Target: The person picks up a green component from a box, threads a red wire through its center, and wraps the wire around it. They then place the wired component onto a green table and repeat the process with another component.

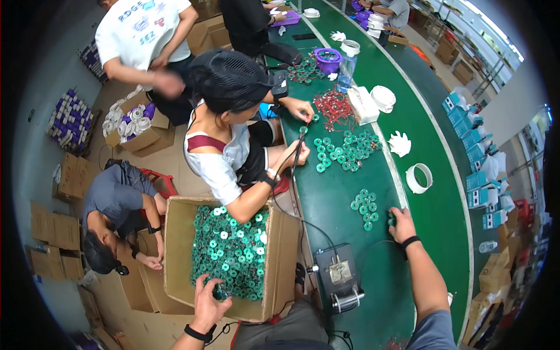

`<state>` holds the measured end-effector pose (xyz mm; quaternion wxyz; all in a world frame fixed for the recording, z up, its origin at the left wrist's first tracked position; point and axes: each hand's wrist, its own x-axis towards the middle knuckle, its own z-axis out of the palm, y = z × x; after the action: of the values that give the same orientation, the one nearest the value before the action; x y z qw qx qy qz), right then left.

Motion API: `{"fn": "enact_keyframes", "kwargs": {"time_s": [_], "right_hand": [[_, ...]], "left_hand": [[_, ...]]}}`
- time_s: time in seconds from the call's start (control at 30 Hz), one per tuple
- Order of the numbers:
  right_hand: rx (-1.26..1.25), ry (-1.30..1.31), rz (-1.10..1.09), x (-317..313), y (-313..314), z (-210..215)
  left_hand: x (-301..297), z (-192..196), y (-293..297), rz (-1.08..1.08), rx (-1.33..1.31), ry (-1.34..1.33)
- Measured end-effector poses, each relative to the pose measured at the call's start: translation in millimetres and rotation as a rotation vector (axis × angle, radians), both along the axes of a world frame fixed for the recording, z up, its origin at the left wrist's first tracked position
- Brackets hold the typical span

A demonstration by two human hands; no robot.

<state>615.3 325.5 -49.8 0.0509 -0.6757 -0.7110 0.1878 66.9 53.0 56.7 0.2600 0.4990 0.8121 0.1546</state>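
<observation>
My left hand (210, 306) is at the near rim of a cardboard box (281, 262), its fingers curled round one or more small green ring-shaped circuit boards (220, 291). A heap of the same green rings (224, 251) fills the box. On the green table, my right hand (402, 226) is closed, with a small dark green ring (391, 219) showing at its fingertips. Just left of it lies a loose group of green ring boards (364, 205). How many rings either hand holds is hidden.
A dark machine (338, 274) with a cable stands on the near table. A seated co-worker (224, 146) works at a ring with a soldering iron, near a ring pile (344, 150) and red wires (334, 111). White rings (419, 178) lie along the green belt (434, 216). Another person (125, 204) bends at left.
</observation>
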Motion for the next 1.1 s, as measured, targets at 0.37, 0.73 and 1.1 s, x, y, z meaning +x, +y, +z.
{"fn": "enact_keyframes", "kwargs": {"time_s": [0.37,0.73,1.1], "right_hand": [[0.073,-0.032,-0.015,-1.1,-204.3,144.9],[-0.224,0.056,-0.109,-233.6,-360.2,231.4],[-0.347,0.238,-0.027,-355.7,-349.3,181.0]], "left_hand": [[-97.8,-28.8,-46.2,-0.021,0.049,-0.053],[-200.2,-107.7,-52.2,-0.174,-0.04,-0.1],[-215.5,-209.3,82.1,-0.283,-0.077,0.027]]}}
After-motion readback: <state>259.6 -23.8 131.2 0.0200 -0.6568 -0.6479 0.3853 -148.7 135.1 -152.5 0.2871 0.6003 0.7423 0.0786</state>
